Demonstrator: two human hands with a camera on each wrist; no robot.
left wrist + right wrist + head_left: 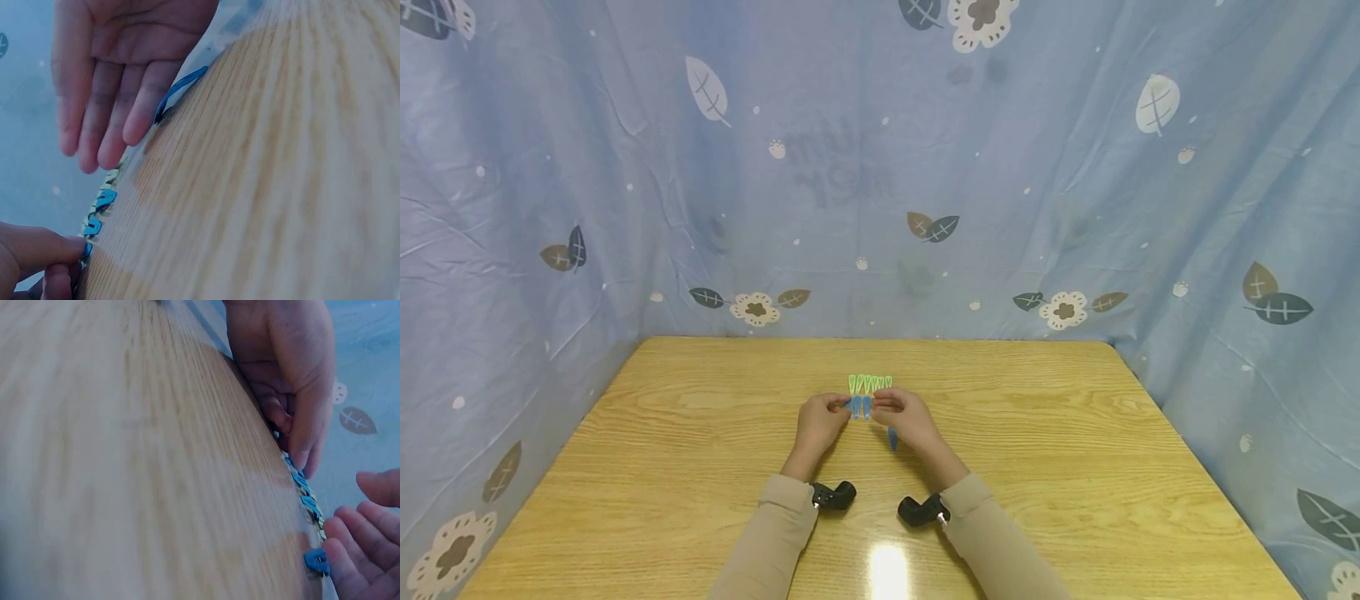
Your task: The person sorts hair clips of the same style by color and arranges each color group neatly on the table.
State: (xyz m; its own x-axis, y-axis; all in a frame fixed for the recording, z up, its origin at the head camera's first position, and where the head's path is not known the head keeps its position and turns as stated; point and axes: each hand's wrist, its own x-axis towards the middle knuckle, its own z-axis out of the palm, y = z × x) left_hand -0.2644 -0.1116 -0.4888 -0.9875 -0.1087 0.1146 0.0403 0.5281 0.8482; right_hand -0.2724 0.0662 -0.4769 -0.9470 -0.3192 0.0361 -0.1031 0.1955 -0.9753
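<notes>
Several pale green snap hair clips (pixel 868 383) lie side by side in a row on the table. Just in front of them is a second row, of blue snap hair clips (pixel 867 407). My left hand (pixel 820 423) pinches the leftmost blue hair clip (pixel 87 249) between thumb and fingertips, down at the tabletop. Over the right end of the rows is my right hand (pixel 914 422), its fingers extended and slightly bent in the left wrist view, nothing held between them. Another blue hair clip (pixel 892 438) lies apart, nearer to me, beneath the right hand's edge.
The wooden table (pixel 1037 467) stretches out on both sides of the hands. A blue curtain (pixel 850 167) with leaf and flower prints hangs behind it and along both sides. Black wrist cameras (pixel 835 497) sit at both sleeve cuffs.
</notes>
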